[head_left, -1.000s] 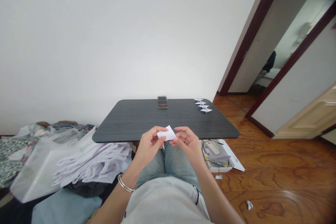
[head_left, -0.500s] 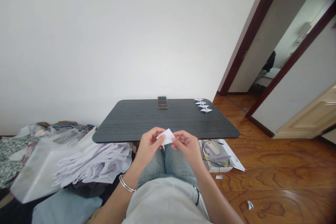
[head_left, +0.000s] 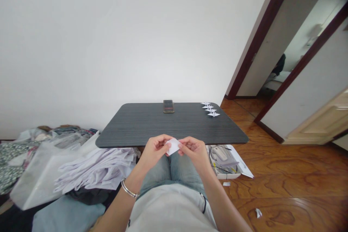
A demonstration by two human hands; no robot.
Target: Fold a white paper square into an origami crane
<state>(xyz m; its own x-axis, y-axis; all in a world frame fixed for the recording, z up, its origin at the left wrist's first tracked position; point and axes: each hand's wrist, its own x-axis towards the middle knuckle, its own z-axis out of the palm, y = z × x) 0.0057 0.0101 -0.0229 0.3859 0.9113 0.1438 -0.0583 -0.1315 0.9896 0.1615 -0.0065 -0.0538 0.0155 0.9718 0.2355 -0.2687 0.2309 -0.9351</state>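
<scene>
Between my two hands is a small folded piece of white paper, held just in front of the table's near edge and above my lap. My left hand pinches its left side with thumb and fingers. At the right side, my right hand grips the paper between thumb and forefinger. Several white paper cranes stand in a row at the far right of the dark table. The finer folds of the paper are too small to make out.
A phone leans on a stand at the table's back edge. To the left lie piled clothes and clear plastic. Under the table's right side sits a box with cables. Paper scraps lie on the wooden floor.
The paper has turned and tilted a little between my fingers, and its outline looks smaller. Both hands have dropped slightly and keep hold of it.
</scene>
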